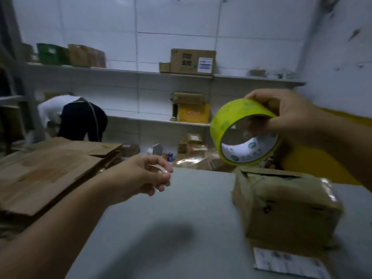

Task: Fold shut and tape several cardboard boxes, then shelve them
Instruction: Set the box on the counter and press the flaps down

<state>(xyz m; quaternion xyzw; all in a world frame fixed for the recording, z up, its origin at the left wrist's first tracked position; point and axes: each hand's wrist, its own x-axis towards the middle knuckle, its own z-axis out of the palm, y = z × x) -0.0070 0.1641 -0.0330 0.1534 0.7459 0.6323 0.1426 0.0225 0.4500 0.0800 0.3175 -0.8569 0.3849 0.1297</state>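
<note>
Cardboard box (285, 206), flaps folded, on grey table (181, 218). Tape roll (226, 117) (yellow-green) gripped aloft by right hand (291, 115); left hand (145, 176) curled, contents unclear.

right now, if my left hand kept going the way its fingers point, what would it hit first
Probably the small cardboard box on the table: the left hand points right toward its top edge, though depth is unclear.

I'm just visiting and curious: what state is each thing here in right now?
Tape roll: held in the air, gripped by the right hand.
Small box: on the table, flaps folded down, some shiny tape on it.
Left hand: fingers curled; whether it holds anything is unclear.
Flat cardboard: unfolded, stacked at left.
Shelf box: closed, upright.
</note>
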